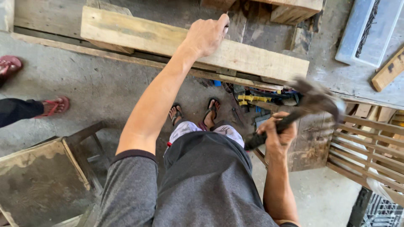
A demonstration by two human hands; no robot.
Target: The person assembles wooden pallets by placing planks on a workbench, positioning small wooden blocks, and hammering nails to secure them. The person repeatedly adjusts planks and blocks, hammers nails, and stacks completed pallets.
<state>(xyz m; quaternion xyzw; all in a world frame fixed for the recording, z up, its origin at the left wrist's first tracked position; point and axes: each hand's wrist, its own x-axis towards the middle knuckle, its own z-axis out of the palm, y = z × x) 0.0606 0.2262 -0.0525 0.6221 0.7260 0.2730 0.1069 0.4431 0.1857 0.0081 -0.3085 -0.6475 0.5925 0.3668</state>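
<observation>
My left hand reaches forward over a long pale wooden plank and pinches a small nail at the plank's far edge. My right hand is closed around the dark handle of a hammer. The hammer's head is blurred and hangs in the air to the right of the plank, above a cluttered spot under the bench. My feet in sandals stand on the concrete floor below.
A worn wooden workbench runs along the right. A slatted wooden frame leans at the right. A low wooden stool stands at the lower left. Another person's feet in red sandals are at the left edge.
</observation>
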